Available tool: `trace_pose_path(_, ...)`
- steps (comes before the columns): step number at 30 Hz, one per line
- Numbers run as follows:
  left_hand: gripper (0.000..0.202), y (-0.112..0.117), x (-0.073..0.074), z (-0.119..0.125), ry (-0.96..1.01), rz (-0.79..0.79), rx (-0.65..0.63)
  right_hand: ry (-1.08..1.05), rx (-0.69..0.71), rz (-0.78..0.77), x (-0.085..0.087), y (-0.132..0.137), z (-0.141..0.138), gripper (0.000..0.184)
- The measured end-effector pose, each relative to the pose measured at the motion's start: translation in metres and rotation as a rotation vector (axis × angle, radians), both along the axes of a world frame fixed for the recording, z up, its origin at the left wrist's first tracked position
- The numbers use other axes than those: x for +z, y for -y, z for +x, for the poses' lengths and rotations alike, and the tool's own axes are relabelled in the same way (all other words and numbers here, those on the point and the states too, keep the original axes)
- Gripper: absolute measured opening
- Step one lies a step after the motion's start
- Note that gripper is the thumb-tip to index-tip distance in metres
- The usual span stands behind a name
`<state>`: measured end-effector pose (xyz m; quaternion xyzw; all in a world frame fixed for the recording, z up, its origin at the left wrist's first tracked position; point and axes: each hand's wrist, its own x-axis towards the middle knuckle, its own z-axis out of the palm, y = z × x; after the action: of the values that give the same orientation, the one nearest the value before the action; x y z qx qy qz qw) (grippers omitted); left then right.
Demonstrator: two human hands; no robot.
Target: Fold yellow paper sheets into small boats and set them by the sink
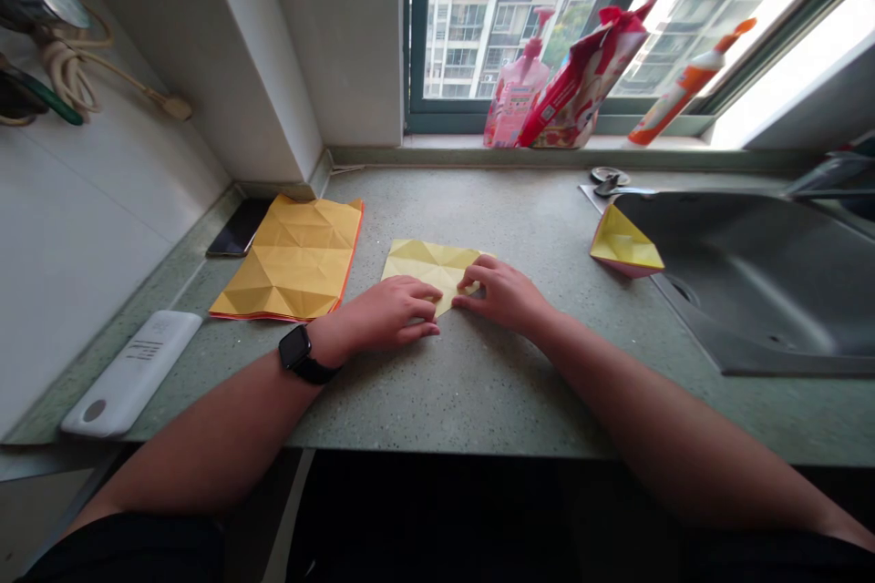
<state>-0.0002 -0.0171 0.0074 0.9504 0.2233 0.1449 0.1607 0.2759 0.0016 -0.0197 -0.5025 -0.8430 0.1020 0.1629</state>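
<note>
Speckled grey-green stone bench [478, 396] carries everything. Creased yellow paper sheet with orange edges [291, 260] lies flat at my left, black phone [239, 226] just beside its far corner. White oblong device [129, 373] near bench's front left edge. Smaller creased yellow paper [424, 266] mid-bench, right in front of me. Folded yellow-and-pink paper piece [625, 241] sits at rim of steel sink [752, 282], small metal fitting [608, 184] behind it.

The pale yellow folded paper [427, 271] shows a pattern of creased triangles, as does the larger golden-yellow origami sheet [291, 260], edged in orange-red. A yellow paper boat [623, 241] has a pink underside. The counter [492, 401] is grey-green, speckled dark and white.
</note>
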Motion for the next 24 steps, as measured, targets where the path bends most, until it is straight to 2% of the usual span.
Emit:
trace_pose_path(7,0.018,0.001,-0.002,0.000,0.000,-0.001,0.011,-0.040,-0.015,-0.006,-0.004,-0.005,0.007,0.020)
trace_pose_path(16,0.018,0.000,-0.006,0.001,0.023,0.000,0.014,0.029,-0.090,-0.005,0.000,0.003,-0.006,0.035)
trace_pose_path(20,0.015,0.000,-0.007,-0.001,0.020,0.004,0.013,0.004,-0.069,-0.010,0.000,0.001,-0.003,0.032)
trace_pose_path(24,0.014,-0.002,-0.006,-0.007,0.021,0.074,0.051,-0.026,-0.041,-0.013,-0.002,-0.001,0.000,0.029)
